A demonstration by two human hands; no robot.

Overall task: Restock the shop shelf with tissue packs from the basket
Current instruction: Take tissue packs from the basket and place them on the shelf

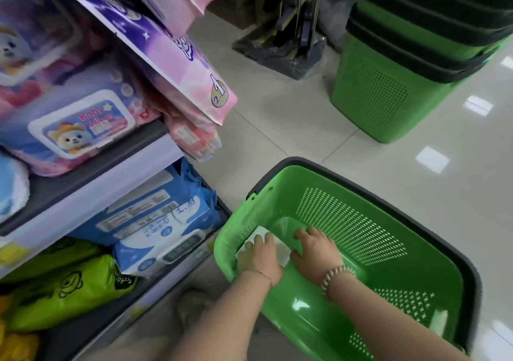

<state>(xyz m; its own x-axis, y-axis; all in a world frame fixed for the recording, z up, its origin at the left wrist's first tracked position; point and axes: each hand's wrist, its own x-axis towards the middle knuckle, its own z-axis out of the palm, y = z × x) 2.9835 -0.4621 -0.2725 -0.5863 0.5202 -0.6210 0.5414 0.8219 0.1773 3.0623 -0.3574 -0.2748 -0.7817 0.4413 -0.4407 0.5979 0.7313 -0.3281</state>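
On pale glossy floor tiles [277,127] I see green basket [388,222] beside shop shelf [133,177]; left hand [259,258] and right hand [316,252] inside, fingers curled onto white tissue pack [280,251] at basket bottom; stacked baskets [416,55] beyond.

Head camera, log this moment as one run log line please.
stage: picking from basket | left hand: on white pack | right hand: on same pack | lift: not yet | shelf: stocked

Bright, even indoor light; soft at the left, bent at the edges.

Ceiling lights glare in white patches on the glossy floor tiles [433,159] toward the right edge. Packs on the shelf [91,191] at left are motion-blurred. Wide-angle distortion bows the green basket [402,271], whose inner wall shines; shadows are faint.
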